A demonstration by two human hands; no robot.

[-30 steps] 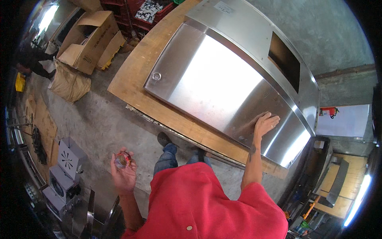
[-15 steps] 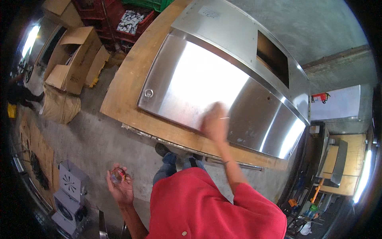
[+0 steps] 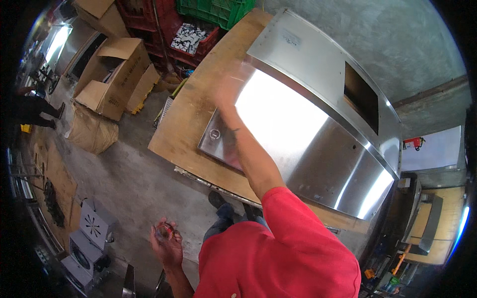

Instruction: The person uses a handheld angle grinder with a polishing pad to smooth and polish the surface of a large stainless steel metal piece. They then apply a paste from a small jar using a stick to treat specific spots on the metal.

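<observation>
- The right hand [image 3: 229, 92] is stretched out to the upper middle of the frame, blurred with motion, over the left end of the stainless steel panel [image 3: 303, 144]; whether it presses flat on the metal or hovers just above cannot be told, nor how far the fingers are spread, though nothing shows in its grasp
- The panel lies on a wooden worktable [image 3: 184, 124], its long axis running from the upper middle of the frame down to the lower right, so the right forearm crosses its near-left corner
- A small round fitting [image 3: 214, 134] sits on the panel's left corner, just below and left of that hand
- Behind the bright sheet a second steel section with a dark rectangular cutout [image 3: 361, 97] runs along the same diagonal, toward the upper right
- The left hand [image 3: 166, 243] hangs low in the lower left of the frame, well apart from the table, palm up and cupped loosely around a small round object [image 3: 164, 231] with red on it
- The right hand is by far the nearer to the panel; the left is out over the concrete floor [image 3: 119, 179]
- Open cardboard boxes [image 3: 112, 74] stand at the upper left, with red and green crates [image 3: 208, 15] beyond the table's far end
- A grey machine [image 3: 89, 238] sits on the floor at the lower left
</observation>
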